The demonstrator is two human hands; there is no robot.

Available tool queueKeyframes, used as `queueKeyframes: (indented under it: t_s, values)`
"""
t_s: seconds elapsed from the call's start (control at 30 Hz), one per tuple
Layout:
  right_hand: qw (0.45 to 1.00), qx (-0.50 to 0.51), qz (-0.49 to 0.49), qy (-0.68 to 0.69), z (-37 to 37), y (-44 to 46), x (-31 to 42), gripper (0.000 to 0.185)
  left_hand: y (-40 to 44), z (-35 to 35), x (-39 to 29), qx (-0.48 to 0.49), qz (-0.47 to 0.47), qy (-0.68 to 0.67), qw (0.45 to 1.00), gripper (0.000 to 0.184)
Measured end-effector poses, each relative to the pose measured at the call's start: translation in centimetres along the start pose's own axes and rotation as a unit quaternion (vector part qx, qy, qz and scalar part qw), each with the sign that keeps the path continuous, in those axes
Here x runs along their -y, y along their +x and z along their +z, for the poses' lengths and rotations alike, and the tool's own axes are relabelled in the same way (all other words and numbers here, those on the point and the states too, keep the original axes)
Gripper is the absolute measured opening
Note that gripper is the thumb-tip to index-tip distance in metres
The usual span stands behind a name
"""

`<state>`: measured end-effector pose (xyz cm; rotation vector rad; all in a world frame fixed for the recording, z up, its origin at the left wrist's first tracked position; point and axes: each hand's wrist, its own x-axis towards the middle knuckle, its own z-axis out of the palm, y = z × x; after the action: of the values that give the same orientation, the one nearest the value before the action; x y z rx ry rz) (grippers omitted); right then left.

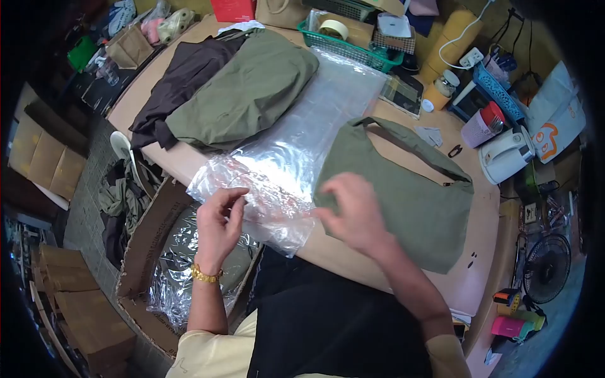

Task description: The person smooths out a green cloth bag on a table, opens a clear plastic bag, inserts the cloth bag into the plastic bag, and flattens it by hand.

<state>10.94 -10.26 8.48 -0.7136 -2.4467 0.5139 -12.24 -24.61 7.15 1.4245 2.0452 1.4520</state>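
My left hand (217, 227), with a gold watch on its wrist, is over the near left part of the clear plastic (277, 183). Its fingers are curled toward the thumb; what they hold, if anything, cannot be made out. My right hand (356, 211), slightly blurred, is between the plastic and the green bag (403, 201), its thumb and fingers apart. The bag lies flat with its strap loop toward the back. The plastic is shiny and crumpled at its near end, with faint reddish marks.
Green bags (252, 88) and dark ones (183, 79) are piled at the back left. A cardboard box (142, 252) with plastic-wrapped items stands below the table's left edge. A green basket (381, 61), a jar (447, 82) and a white kettle (504, 154) line the back and right.
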Motion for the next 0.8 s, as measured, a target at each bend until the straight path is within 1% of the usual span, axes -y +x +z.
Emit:
queueKeyframes:
  t_s: [0.03, 0.07, 0.13, 0.17, 0.2, 0.23, 0.27, 0.3, 0.33, 0.37, 0.4, 0.43, 0.47, 0.5, 0.53, 0.57, 0.6, 0.63, 0.7, 0.73, 0.77, 0.8]
  values:
    - [0.999, 0.014, -0.018, 0.036, 2.0, 1.4, 1.7, 0.041, -0.3, -0.9, 0.2, -0.013, -0.030, -0.005, 0.999, 0.013]
    - [0.999, 0.027, -0.031, 0.033, 3.9, 2.9, 3.1, 0.040, -0.7, -1.6, 0.0, -0.018, -0.031, -0.003, 0.999, 0.013]
    - [0.997, 0.042, -0.051, 0.033, 6.9, 4.8, 3.0, 0.039, -1.3, -2.8, -1.1, 0.039, -0.071, 0.021, 0.997, 0.012]
    - [0.996, 0.068, -0.060, 0.021, 8.8, 5.6, 2.0, 0.034, -1.6, -3.2, -1.5, 0.075, -0.085, 0.012, 0.993, 0.012]
    - [0.993, 0.094, -0.071, 0.007, 10.2, 6.4, 1.4, 0.030, -1.8, -3.7, -1.8, 0.120, -0.054, 0.050, 0.990, 0.014]
    - [0.992, 0.096, -0.078, 0.007, 10.6, 7.1, 1.1, 0.030, -1.9, -4.0, -2.0, 0.164, -0.022, 0.087, 0.982, 0.015]
    - [0.995, 0.081, -0.047, 0.046, 10.7, 7.6, 0.7, 0.024, -1.9, -3.8, -2.3, 0.181, -0.038, 0.062, 0.981, 0.015]
    - [0.994, 0.068, -0.014, 0.085, 10.2, 8.1, 0.9, 0.020, -1.8, -3.5, -2.1, 0.177, -0.041, 0.061, 0.982, 0.015]
    - [0.993, 0.039, -0.012, 0.111, 9.5, 8.2, 1.2, 0.018, -1.5, -3.0, -1.6, 0.170, -0.004, 0.089, 0.981, 0.016]
    - [0.993, 0.040, -0.013, 0.110, 8.9, 8.3, 1.6, 0.018, -1.1, -2.6, -1.2, 0.163, 0.035, 0.117, 0.979, 0.017]
    - [0.993, 0.003, -0.014, 0.121, 8.2, 8.4, 2.0, 0.017, -0.5, -2.2, -1.1, 0.162, 0.042, 0.125, 0.978, 0.026]
    - [0.991, -0.035, -0.013, 0.132, 7.7, 8.5, 2.3, 0.016, 0.5, -1.3, -0.9, 0.163, 0.043, 0.123, 0.978, 0.026]
    - [0.991, -0.035, -0.011, 0.130, 7.3, 8.5, 2.7, 0.016, 1.8, -0.2, -0.6, 0.165, 0.071, 0.096, 0.979, 0.029]
    - [0.991, -0.055, -0.041, 0.119, 6.9, 8.4, 2.9, 0.014, 3.0, 0.9, -0.1, 0.166, 0.099, 0.068, 0.979, 0.034]
    - [0.989, -0.075, -0.072, 0.107, 6.7, 8.3, 3.2, 0.012, 4.3, 2.3, 1.4, 0.167, 0.100, 0.066, 0.979, 0.034]
    - [0.989, -0.077, -0.072, 0.105, 6.5, 8.4, 3.4, 0.012, 5.7, 4.1, 3.4, 0.111, 0.222, 0.179, 0.952, 0.037]
    - [0.984, -0.103, -0.115, 0.086, 6.5, 8.2, 3.7, 0.009, 6.7, 5.5, 4.9, 0.052, 0.338, 0.285, 0.895, 0.039]
    - [0.976, -0.130, -0.159, 0.066, 6.2, 8.1, 4.0, 0.007, 7.6, 6.3, 5.9, 0.051, 0.343, 0.282, 0.894, 0.039]
    - [0.975, -0.126, -0.170, 0.069, 5.1, 6.7, 4.4, 0.011, 8.9, 7.4, 7.3, 0.079, 0.247, 0.173, 0.950, 0.038]
    - [0.975, -0.109, -0.182, 0.057, 4.6, 5.7, 4.2, 0.012, 9.4, 7.0, 6.0, 0.052, 0.264, 0.163, 0.949, 0.029]
    - [0.976, -0.092, -0.193, 0.046, 4.1, 4.6, 3.9, 0.014, 9.8, 7.1, 6.0, 0.056, 0.269, 0.160, 0.948, 0.029]
    - [0.977, -0.088, -0.189, 0.035, 3.4, 3.6, 3.4, 0.014, 10.1, 7.0, 6.2, 0.079, 0.242, 0.124, 0.959, 0.022]
